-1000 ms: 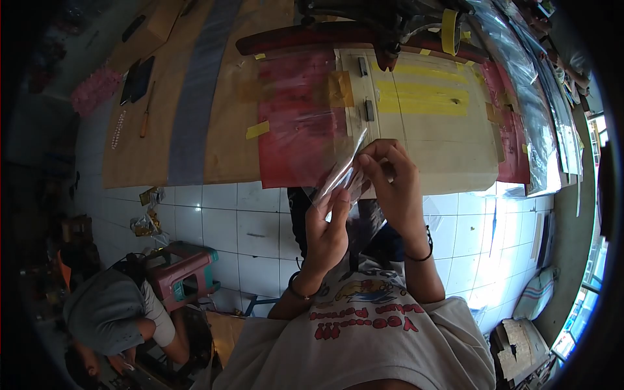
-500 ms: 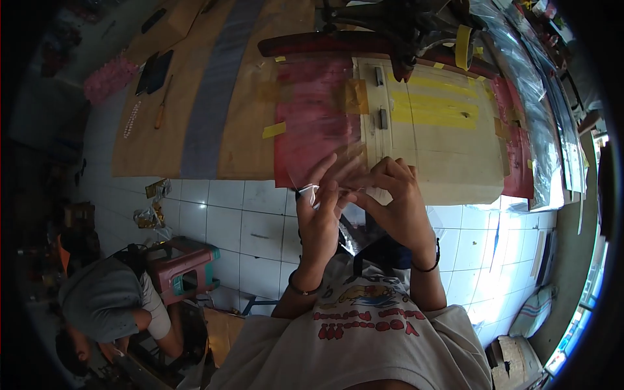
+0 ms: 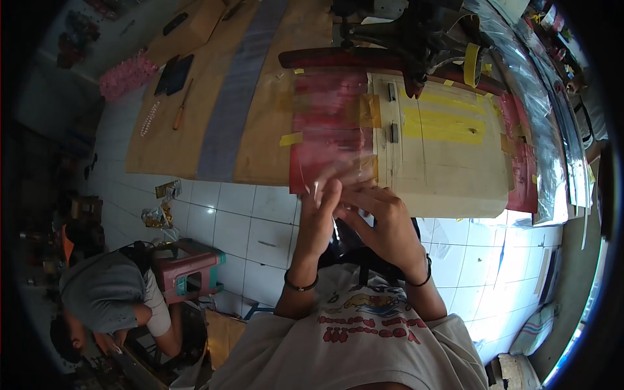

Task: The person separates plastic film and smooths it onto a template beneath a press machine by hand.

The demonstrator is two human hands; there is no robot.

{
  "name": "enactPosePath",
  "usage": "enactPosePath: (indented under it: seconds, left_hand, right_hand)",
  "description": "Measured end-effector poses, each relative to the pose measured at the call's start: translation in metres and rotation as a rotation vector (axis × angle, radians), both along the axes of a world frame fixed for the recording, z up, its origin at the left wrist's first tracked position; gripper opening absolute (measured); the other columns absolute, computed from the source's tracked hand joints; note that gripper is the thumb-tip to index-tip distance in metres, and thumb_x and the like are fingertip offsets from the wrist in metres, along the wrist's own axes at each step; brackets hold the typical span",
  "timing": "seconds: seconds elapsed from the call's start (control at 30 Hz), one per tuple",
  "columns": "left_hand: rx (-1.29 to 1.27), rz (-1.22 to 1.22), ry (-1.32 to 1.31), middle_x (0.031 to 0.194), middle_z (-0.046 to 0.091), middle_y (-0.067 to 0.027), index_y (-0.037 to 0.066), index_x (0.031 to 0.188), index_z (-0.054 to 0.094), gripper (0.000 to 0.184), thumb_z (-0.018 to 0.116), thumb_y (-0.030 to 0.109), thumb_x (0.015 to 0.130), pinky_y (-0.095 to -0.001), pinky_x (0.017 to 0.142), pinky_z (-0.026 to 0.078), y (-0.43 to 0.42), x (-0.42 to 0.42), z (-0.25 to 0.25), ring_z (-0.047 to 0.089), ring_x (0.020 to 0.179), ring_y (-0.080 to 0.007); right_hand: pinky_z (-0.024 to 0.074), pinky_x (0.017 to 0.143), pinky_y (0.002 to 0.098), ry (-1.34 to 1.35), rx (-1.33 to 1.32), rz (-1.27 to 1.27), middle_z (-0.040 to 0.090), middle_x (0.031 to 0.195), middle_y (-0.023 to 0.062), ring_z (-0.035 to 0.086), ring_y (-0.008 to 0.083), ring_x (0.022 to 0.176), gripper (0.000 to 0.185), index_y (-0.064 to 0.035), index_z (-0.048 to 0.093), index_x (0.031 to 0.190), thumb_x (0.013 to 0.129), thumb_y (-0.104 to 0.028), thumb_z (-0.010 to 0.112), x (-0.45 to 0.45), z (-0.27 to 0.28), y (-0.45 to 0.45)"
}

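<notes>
My left hand [image 3: 315, 224] is raised in front of my chest, by the table's near edge. Its thumb stands up and its other fingers are smeared by motion. A thin white strand, perhaps thread [image 3: 316, 188], shows between the thumb and fingers; its full length is hidden. Close against it, my right hand [image 3: 385, 224] has its fingers bent and drawn together, reaching over the left fingertips. Whatever lies between the right fingertips is too small or covered to make out.
A dark metal machine [image 3: 416, 52] stands on the table beyond a taped red and cream surface [image 3: 448, 175]. An awl-like tool [image 3: 179, 117], a bead strand [image 3: 150, 119] and dark flat objects lie left. A person [image 3: 107, 292] sits low beside a stool [image 3: 188, 270].
My right hand has moved left and its fingers now overlap the left fingertips. Less of the white strand shows. The whole view has shifted slightly.
</notes>
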State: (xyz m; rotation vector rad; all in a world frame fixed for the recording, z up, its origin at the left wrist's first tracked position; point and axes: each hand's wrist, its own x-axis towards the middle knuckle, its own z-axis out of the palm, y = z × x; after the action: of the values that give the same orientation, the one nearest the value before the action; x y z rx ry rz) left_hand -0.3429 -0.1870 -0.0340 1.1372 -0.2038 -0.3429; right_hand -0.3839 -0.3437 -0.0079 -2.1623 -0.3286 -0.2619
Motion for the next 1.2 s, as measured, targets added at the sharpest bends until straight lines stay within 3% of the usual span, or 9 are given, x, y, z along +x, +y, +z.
enactPosePath:
  seconds: [0.13, 0.23, 0.37, 0.47, 0.67, 0.8, 0.87, 1.03, 1.2]
  left_hand:
    - [-0.312, -0.147, -0.059, 0.146, 0.059, -0.0268, -0.005, 0.155, 0.038, 0.086, 0.053, 0.063, 0.103, -0.0482, 0.113, 0.045, 0.014, -0.001, -0.012, 0.060, 0.135, -0.0351]
    - [-0.525, -0.389, 0.047, 0.145, 0.059, -0.0264, -0.004, 0.155, 0.039, 0.089, 0.057, 0.064, 0.100, -0.0461, 0.112, 0.047, 0.038, -0.007, -0.040, 0.060, 0.134, -0.0346]
    - [0.066, -0.068, -0.046, 0.137, 0.065, -0.0170, 0.000, 0.147, 0.051, 0.069, 0.071, 0.046, 0.100, -0.0396, 0.109, 0.049, 0.055, -0.005, -0.028, 0.063, 0.127, -0.0263]
    - [0.245, 0.217, -0.130, 0.089, 0.063, 0.0016, 0.005, 0.130, 0.064, 0.041, 0.068, 0.037, 0.104, -0.0213, 0.061, 0.042, 0.076, 0.013, -0.010, 0.055, 0.073, -0.0058]
    - [0.439, 0.822, -0.190, 0.067, 0.046, 0.0087, 0.009, 0.111, 0.066, 0.027, 0.065, 0.036, 0.107, -0.0200, 0.044, 0.023, 0.175, 0.126, 0.058, 0.035, 0.052, 0.0006]
    - [0.467, 0.796, -0.342, 0.070, 0.049, 0.0082, 0.009, 0.108, 0.067, 0.028, 0.065, 0.037, 0.107, -0.0204, 0.045, 0.024, 0.206, 0.216, 0.074, 0.036, 0.052, -0.0003]
    - [0.412, 0.809, -0.383, 0.071, 0.050, 0.0076, 0.010, 0.109, 0.067, 0.026, 0.065, 0.036, 0.106, -0.0210, 0.044, 0.024, 0.214, 0.250, 0.081, 0.037, 0.052, -0.0008]
    - [0.262, 0.959, -0.244, 0.072, 0.052, 0.0048, 0.014, 0.118, 0.063, 0.025, 0.068, 0.035, 0.105, -0.0229, 0.039, 0.023, 0.251, 0.321, 0.084, 0.036, 0.048, -0.0024]
    - [0.259, 0.987, -0.016, 0.072, 0.051, 0.0035, 0.014, 0.119, 0.061, 0.020, 0.063, 0.029, 0.106, -0.0247, 0.039, 0.024, 0.299, 0.371, 0.066, 0.035, 0.046, -0.0052]
  right_hand:
    - [0.0585, 0.072, 0.0396, 0.257, 0.345, 0.213, 0.074, 0.106, 0.0125, 0.073, 0.0265, 0.089, 0.030, -0.0025, 0.068, 0.122, 0.104, -0.026, 0.067, 0.012, -0.013, -0.005]
    - [0.0638, 0.076, 0.0369, 0.658, 1.052, 0.340, 0.071, 0.111, 0.0116, 0.074, 0.0240, 0.097, 0.031, -0.0003, 0.063, 0.124, 0.112, -0.027, 0.052, 0.007, -0.003, 0.008]
    - [0.0657, 0.081, 0.0374, 0.604, 1.101, 0.468, 0.066, 0.110, 0.0094, 0.073, 0.0210, 0.102, 0.034, 0.0011, 0.059, 0.122, 0.115, -0.028, 0.042, 0.011, -0.020, 0.012]
    - [0.0614, 0.072, 0.0325, 0.427, 1.176, 0.205, 0.065, 0.111, 0.0098, 0.072, 0.0178, 0.097, 0.027, -0.0029, 0.060, 0.117, 0.114, -0.026, 0.046, -0.004, -0.038, -0.012]
    - [0.0529, 0.077, 0.0288, -0.276, 0.756, -0.845, 0.065, 0.110, 0.0075, 0.062, 0.0122, 0.090, 0.039, 0.0009, 0.061, 0.134, 0.109, -0.028, 0.056, -0.125, -0.113, -0.258]
    - [0.0493, 0.059, 0.0300, -0.417, -0.156, -0.768, 0.068, 0.089, 0.0108, 0.059, 0.0150, 0.069, 0.046, 0.0073, 0.058, 0.137, 0.108, -0.028, 0.056, -0.297, -0.094, -0.414]
    - [0.0541, 0.061, 0.0307, -0.285, -0.171, -0.796, 0.071, 0.095, 0.0139, 0.065, 0.0177, 0.074, 0.044, 0.0076, 0.060, 0.135, 0.107, -0.026, 0.056, -0.339, -0.051, -0.422]
    - [0.0565, 0.061, 0.0313, -0.848, 0.122, -1.167, 0.073, 0.101, 0.0168, 0.069, 0.0173, 0.078, 0.044, 0.0074, 0.062, 0.132, 0.107, -0.029, 0.054, -0.355, -0.018, -0.370]
    - [0.0565, 0.063, 0.0323, -0.607, 0.185, -1.283, 0.073, 0.103, 0.0171, 0.069, 0.0184, 0.080, 0.046, 0.0068, 0.063, 0.132, 0.108, -0.031, 0.053, -0.271, -0.041, -0.285]
